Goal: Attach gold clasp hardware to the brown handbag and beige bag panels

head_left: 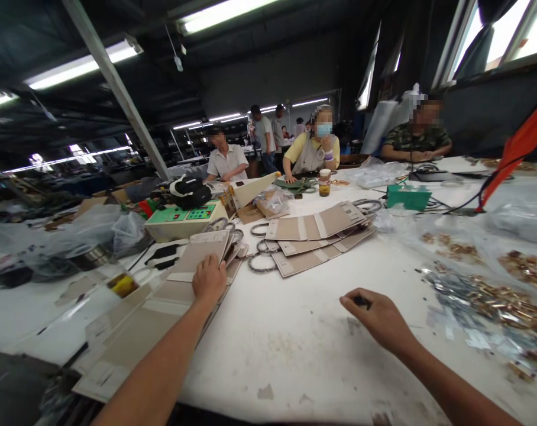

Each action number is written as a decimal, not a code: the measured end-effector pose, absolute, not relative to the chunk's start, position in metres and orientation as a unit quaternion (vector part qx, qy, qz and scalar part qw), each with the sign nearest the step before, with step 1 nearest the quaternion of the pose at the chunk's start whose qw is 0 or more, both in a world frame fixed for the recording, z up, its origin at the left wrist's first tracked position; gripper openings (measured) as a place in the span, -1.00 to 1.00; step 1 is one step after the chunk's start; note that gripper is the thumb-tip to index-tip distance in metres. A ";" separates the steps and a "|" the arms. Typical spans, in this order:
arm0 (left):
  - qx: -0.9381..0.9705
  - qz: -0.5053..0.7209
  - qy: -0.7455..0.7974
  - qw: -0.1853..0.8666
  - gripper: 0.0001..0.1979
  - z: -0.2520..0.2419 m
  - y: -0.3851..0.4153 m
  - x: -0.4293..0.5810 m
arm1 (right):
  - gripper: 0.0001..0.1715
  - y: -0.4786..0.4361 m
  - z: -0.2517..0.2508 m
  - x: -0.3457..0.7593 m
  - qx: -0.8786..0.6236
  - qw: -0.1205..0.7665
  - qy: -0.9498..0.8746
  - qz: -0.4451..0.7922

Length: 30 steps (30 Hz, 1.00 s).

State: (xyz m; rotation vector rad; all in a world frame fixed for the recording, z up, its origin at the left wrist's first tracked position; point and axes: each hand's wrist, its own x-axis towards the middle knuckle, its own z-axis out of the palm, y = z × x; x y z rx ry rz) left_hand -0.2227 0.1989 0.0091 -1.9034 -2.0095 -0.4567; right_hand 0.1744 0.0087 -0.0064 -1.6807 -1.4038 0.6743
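My left hand (210,280) rests on a stack of long beige boards (162,305) at the left, its fingers curled over the upper board near dark ring handles. Over the white table, right of centre, my right hand (374,312) is closed in a pinch around something small and dark that I cannot make out. Between and beyond the hands lies a second fanned pile of beige boards (317,229), with ring handles (263,263) at its ends.
Gold and silver metal pieces (485,302) lie heaped at the right. Behind are a green box (408,197), a jar (324,183) and a machine with a green panel (186,219). Several people sit or stand across the table (286,355). A red strap (512,154) slants at the right.
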 end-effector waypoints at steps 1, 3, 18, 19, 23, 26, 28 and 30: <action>-0.674 -0.160 -0.702 0.167 -0.53 0.013 0.195 -0.225 | -0.52 0.006 -0.008 0.168 -0.659 0.397 -0.581 0.265; -0.679 -0.160 -0.698 0.165 -0.55 0.023 0.187 -0.229 | -0.54 0.001 -0.009 0.160 -0.644 0.377 -0.611 0.264; -0.906 -0.285 -0.260 0.173 -0.41 0.033 -0.032 -0.138 | -0.05 -0.097 0.011 0.152 -0.522 0.551 -0.375 0.532; -0.923 -0.269 -0.227 0.158 -0.40 0.026 -0.048 -0.128 | -0.06 -0.104 0.010 0.152 -0.508 0.556 -0.357 0.552; -0.966 -0.196 -0.127 0.106 -0.46 0.002 -0.086 -0.112 | -0.29 -0.143 0.003 0.156 -0.468 0.581 -0.361 0.560; -0.982 -0.153 -0.100 0.040 -0.47 -0.003 -0.090 -0.112 | -0.39 -0.172 -0.010 0.159 -0.484 0.590 -0.366 0.533; -0.981 -0.145 -0.124 -0.027 -0.38 -0.001 -0.082 -0.108 | -0.40 -0.186 -0.019 0.157 -0.505 0.586 -0.361 0.520; -0.963 -0.170 -0.190 -0.087 -0.33 0.003 -0.068 -0.096 | -0.43 -0.195 -0.022 0.152 -0.520 0.586 -0.363 0.505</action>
